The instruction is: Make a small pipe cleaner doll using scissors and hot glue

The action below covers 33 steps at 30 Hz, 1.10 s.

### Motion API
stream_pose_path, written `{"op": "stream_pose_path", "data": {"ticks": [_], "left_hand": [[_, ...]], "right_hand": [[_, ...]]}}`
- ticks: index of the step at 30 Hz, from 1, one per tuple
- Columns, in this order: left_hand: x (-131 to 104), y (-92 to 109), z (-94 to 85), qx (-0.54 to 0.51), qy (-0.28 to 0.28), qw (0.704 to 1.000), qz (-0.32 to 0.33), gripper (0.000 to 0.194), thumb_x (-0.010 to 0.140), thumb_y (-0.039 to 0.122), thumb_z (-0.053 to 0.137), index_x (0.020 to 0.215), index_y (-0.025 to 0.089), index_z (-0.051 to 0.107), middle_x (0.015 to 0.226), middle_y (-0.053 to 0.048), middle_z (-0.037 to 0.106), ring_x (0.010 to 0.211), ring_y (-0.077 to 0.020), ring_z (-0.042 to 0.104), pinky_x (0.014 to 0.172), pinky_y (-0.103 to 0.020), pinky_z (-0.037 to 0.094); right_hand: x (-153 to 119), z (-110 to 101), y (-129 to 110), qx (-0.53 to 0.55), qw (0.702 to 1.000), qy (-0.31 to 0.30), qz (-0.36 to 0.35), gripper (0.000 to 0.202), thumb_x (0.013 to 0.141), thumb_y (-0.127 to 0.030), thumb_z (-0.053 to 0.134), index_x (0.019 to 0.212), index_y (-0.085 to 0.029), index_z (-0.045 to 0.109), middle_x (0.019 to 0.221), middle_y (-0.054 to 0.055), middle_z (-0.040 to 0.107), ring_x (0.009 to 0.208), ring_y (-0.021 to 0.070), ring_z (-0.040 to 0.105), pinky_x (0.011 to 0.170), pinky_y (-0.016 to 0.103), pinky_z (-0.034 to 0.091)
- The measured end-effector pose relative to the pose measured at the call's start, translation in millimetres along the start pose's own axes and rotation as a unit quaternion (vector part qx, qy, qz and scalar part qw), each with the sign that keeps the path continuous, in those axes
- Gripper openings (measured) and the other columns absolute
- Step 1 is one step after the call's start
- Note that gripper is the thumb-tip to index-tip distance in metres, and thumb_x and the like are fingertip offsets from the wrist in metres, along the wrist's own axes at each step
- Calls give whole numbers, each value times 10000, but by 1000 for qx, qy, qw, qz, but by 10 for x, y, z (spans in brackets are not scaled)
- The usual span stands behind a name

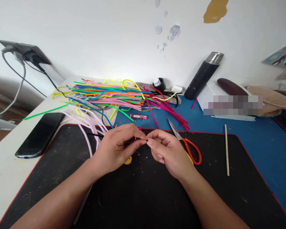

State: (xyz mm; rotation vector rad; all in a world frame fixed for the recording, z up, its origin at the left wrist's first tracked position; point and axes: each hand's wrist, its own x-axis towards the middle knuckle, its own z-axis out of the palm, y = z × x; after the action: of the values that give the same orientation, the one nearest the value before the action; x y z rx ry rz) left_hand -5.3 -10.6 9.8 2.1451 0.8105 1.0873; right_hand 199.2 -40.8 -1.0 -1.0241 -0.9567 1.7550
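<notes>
My left hand (119, 148) and my right hand (168, 149) meet over the black mat (143, 197), thumb and forefinger of each pinched together at the tips. Whatever lies between the fingertips is too small to make out. Just behind my right hand lie red-handled scissors (192, 151), blades pointing away to the upper left. Part of a small yellow piece (128, 160) shows below my left hand. Pale pink pipe cleaners (89, 125) fan out beside the left hand, their ends partly hidden by it.
A heap of coloured pipe cleaners (109, 93) lies at the back, with magenta ones (173, 113) to its right. A phone (40, 135) rests at left, a thin stick (226, 149) at right. A black thermos (202, 76) leans against the wall.
</notes>
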Motion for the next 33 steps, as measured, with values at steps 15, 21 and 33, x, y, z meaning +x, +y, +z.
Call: {"op": "stream_pose_path", "data": {"ticks": [15,21,33], "left_hand": [[-10,-34,11,35,17,999,17,100,974,86,749,992,183,734,875,-18,763,814,-132,738,776,-209,557],[-20,-51,9,15,11,1000,1,77,986,111,744,996,186,756,879,-29,768,810,-148,729,764,-246,567],[-5,-31,-29,7,-4,1000,-7,70,1002,130,722,992,195,746,858,-16,762,779,-140,713,722,-266,552]], "right_hand": [[9,-10,19,10,1000,-3,-3,303,894,-463,871,927,-195,733,525,-137,385,442,51,271,443,223,195],[-2,-6,1,10,1000,-4,3,290,900,-447,867,917,-196,723,519,-139,395,438,45,264,443,222,192],[-3,0,0,18,1000,-10,1,284,893,-439,868,919,-197,723,535,-133,415,443,48,286,445,225,200]]}}
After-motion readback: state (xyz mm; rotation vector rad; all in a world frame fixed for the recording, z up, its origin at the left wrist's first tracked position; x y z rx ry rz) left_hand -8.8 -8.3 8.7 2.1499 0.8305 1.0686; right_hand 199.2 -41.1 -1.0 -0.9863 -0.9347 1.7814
